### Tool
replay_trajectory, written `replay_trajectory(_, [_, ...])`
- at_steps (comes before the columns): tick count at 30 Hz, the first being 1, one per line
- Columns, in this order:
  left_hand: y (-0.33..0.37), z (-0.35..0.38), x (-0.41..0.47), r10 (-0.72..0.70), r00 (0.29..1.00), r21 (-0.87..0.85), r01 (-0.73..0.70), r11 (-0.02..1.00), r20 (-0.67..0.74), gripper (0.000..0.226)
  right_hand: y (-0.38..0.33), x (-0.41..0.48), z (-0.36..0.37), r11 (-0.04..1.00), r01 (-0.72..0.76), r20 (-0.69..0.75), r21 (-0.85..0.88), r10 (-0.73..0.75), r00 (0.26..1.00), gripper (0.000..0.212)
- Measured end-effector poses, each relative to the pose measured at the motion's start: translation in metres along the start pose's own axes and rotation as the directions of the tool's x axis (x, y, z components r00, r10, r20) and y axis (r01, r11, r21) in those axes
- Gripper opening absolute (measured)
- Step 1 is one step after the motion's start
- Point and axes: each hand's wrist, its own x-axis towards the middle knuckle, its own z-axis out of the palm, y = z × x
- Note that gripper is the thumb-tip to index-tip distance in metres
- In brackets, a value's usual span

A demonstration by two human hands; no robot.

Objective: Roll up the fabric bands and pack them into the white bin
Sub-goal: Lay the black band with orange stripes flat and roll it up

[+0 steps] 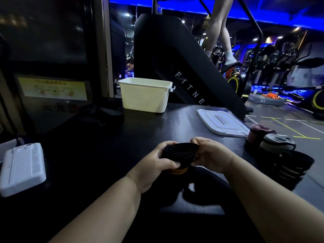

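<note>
Winding is the step in hand: the left hand [158, 159] and the right hand [209, 155] hold a black fabric band [179, 151] between them just above the near part of the dark table [105, 146], fingers and thumbs of both curled round the coil's sides. The band looks thick and soft, wound into a loose, flattened oval spiral, with an orange stripe at its lower edge. A dark length seems to hang below it, so the roll is probably unfinished. Next, the tail likely needs drawing in snug, with the coil kept pinched so it cannot spring open. Then comes a carry forward to the white bin [145, 97], standing open at the table's far side, well apart from the hands.
</note>
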Motion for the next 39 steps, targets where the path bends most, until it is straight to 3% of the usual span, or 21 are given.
replay_trajectory(3, [0.0,-0.001,0.0,0.006,1.0,0.012,-0.006,1.0,0.003,0.057,0.006,-0.001,0.004,0.998,0.036,-0.046,0.06,-0.033,0.998,0.018])
replay_trajectory(6, [0.0,0.0,0.0,0.008,1.0,-0.001,-0.008,1.0,-0.001,0.056,0.01,-0.001,0.004,0.993,0.061,-0.042,0.102,-0.057,0.997,0.027])
replay_trajectory(10, [0.0,0.0,0.0,0.006,1.0,-0.006,-0.006,1.0,-0.015,0.056,0.012,-0.005,-0.005,0.984,0.022,0.101,0.175,-0.04,0.994,0.038])
replay_trajectory(13, [-0.001,0.001,-0.001,0.005,1.0,-0.007,-0.005,1.0,-0.009,0.055,0.014,-0.009,-0.007,0.987,0.026,0.119,0.16,-0.046,0.992,0.043])
replay_trajectory(21, [0.001,0.002,-0.004,0.028,1.0,0.05,-0.028,0.998,0.004,0.049,0.022,-0.005,0.003,0.97,0.206,0.027,-0.125,-0.205,0.978,0.046])
replay_trajectory(27, [-0.001,0.002,-0.002,0.091,0.992,0.038,-0.088,0.995,-0.088,0.043,0.024,-0.001,0.007,0.851,0.36,-0.089,-0.382,-0.422,0.902,0.036])
replay_trajectory(33, [-0.002,0.001,-0.001,0.08,0.985,-0.025,-0.084,0.996,-0.15,0.044,0.022,0.001,0.016,0.84,0.447,-0.073,-0.308,-0.489,0.869,0.033])
replay_trajectory(39, [-0.004,0.004,0.001,0.09,0.968,-0.026,-0.099,0.995,-0.236,0.025,0.018,0.002,0.02,0.945,0.31,-0.061,-0.107,-0.318,0.946,0.036])
